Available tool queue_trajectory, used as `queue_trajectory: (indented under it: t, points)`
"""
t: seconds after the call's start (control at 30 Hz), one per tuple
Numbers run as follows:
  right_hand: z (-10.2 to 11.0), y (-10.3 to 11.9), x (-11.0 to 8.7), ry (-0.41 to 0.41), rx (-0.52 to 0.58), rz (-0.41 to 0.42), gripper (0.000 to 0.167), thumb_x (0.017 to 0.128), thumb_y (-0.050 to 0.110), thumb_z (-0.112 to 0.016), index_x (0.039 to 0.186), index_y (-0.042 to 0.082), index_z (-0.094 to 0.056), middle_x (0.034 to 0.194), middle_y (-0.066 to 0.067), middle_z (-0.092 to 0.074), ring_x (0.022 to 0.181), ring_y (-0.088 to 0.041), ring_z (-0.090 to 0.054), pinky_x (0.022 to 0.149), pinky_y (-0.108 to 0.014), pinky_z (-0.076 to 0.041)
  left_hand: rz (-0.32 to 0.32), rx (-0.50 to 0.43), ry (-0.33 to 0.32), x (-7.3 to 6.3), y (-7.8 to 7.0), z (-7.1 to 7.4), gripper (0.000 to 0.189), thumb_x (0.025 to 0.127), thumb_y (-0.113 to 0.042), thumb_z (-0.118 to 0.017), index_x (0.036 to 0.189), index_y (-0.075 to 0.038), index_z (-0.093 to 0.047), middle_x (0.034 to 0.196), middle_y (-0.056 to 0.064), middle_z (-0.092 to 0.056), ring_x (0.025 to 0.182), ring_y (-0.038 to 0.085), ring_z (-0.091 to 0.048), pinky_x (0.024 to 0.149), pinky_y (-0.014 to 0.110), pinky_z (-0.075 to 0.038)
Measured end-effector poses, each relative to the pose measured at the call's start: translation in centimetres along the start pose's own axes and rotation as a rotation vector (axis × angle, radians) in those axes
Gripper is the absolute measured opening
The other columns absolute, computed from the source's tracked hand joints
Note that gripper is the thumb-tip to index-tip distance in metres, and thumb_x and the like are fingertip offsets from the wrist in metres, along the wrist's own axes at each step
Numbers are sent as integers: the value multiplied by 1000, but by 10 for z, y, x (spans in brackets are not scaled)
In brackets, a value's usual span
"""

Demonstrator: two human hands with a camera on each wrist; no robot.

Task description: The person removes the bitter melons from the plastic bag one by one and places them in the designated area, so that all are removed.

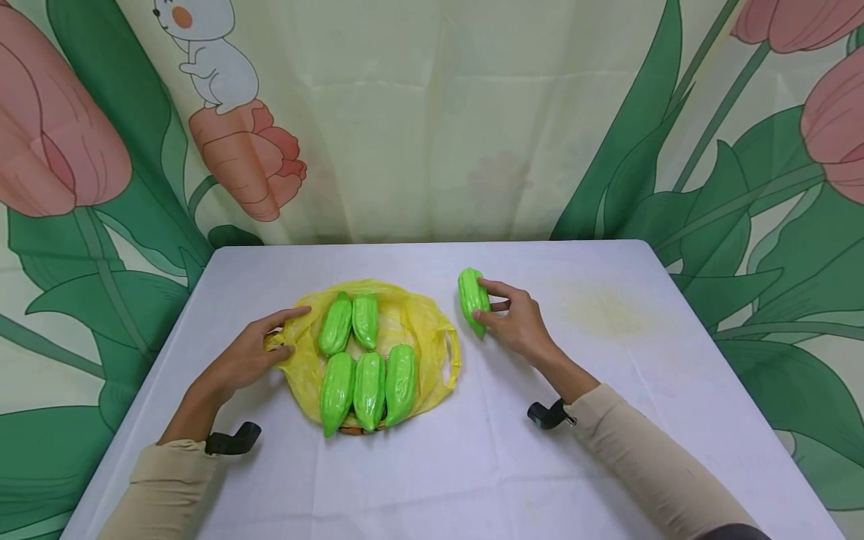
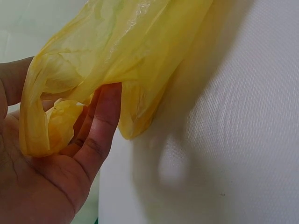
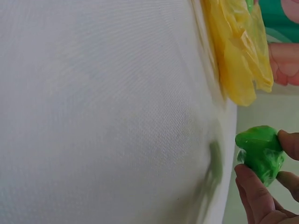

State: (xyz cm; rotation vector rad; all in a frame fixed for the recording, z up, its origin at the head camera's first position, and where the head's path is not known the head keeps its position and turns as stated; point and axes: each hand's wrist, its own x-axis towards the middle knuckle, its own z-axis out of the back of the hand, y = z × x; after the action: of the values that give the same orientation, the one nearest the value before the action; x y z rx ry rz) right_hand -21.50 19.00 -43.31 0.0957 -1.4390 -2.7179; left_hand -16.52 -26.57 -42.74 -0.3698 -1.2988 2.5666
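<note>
Yellow thin plastic, a crumpled carrier bag (image 1: 432,330), lies spread near the middle of the white cloth-covered table (image 1: 607,450), with five glossy green ridged gourd-shaped toy vegetables (image 1: 367,360) resting on it: two side by side at the far end, three in a row nearer the person. The left hand (image 1: 253,352) pinches the bag's left edge, thumb and fingers curled round a fold of the film; the left wrist view shows the plastic bunched against the fingers (image 2: 100,135) and lifted a little off the cloth. The right hand (image 1: 516,322) grips a sixth green ridged toy vegetable (image 1: 472,298), thumb below and fingertips over it, to the right of the bag and apart from it; whether it touches the table I cannot tell.

Judging from this, the step in hand is moving that single piece between table and bag while the other hand steadies the film. A next move would call for carrying it over the bag's right handle loop without dragging the plastic or knocking the row of three.

Behind the table hangs a pale curtain (image 1: 439,112) printed with pink tulips, green leaves and a white cartoon rabbit.
</note>
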Motion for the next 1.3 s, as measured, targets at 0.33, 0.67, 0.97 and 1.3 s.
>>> queue_trajectory:
  t: [0.33, 0.67, 0.97, 1.3]
  points:
    - [-4, -4, 4, 21, -31, -45, 66, 95, 21, -81, 156, 25, -56, 153, -10, -60, 122, -31, -69, 93, -41, -61, -2, 2, 4, 1, 0, 1, 66, 102, -2, -59, 164, -14, -41, 173, 21, -29, 158, 43, -26, 97, 1, -29]
    - [-7, -6, 6, 38, -76, -74, 66, 96, 23, -80, 157, 23, -54, 153, -11, -60, 123, -31, -68, 94, -42, -61, 3, -2, 2, 1, -2, 0, 66, 102, 0, -58, 164, -14, -41, 174, 21, -29, 158, 42, -26, 97, 1, -29]
    - [-6, -7, 7, 35, -82, -69, 68, 96, 26, -80, 158, 23, -53, 154, -11, -59, 123, -32, -70, 95, -43, -61, -10, 6, -5, 2, -1, -1, 65, 101, -2, -61, 163, -13, -43, 172, 21, -32, 156, 43, -29, 99, 6, -31]
    - [-4, -7, 6, 5, -60, -60, 71, 94, 28, -82, 159, 25, -52, 157, -14, -56, 130, -33, -68, 101, -50, -59, -1, 4, 0, 3, -2, 0, 67, 101, -1, -61, 164, -14, -42, 173, 22, -30, 158, 43, -27, 97, 2, -30]
